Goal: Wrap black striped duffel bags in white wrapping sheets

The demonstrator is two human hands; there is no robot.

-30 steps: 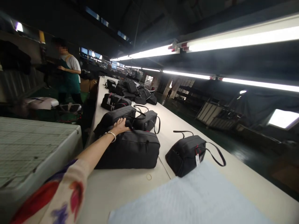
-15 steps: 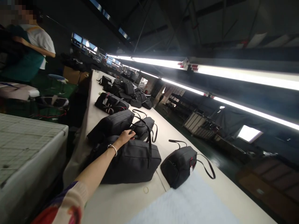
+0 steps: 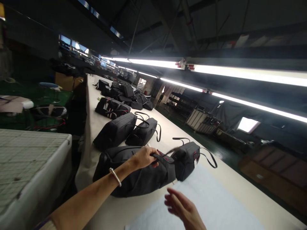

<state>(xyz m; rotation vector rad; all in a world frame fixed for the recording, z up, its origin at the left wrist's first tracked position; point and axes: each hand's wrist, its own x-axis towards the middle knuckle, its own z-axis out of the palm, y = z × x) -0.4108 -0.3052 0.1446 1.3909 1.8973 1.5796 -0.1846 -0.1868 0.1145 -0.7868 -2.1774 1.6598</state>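
My left hand (image 3: 144, 157), with a white bracelet at the wrist, is closed round the strap of a black duffel bag (image 3: 144, 180). The bag lies tilted on the table, its right end against or just in front of a smaller black bag (image 3: 185, 158) with thin handles and a red-and-white tag. Low in the view, my right hand (image 3: 182, 206) is over a pale blue sheet (image 3: 208, 204), fingers stretched out and holding nothing. Beyond the held bag stand two more black bags, a long one (image 3: 117, 129) and a shorter one (image 3: 142, 132) with upright handles.
A striped black bag (image 3: 112, 108) and a heap of black bags (image 3: 127, 92) sit farther along the long cream table (image 3: 103, 209). To the left is a white-topped block (image 3: 31, 159). Tube lights (image 3: 240, 74) hang above the right side.
My left hand has drawn the duffel bag toward me and to the right, turning it. My right hand has come into view. The co-worker at far left is mostly out of view.
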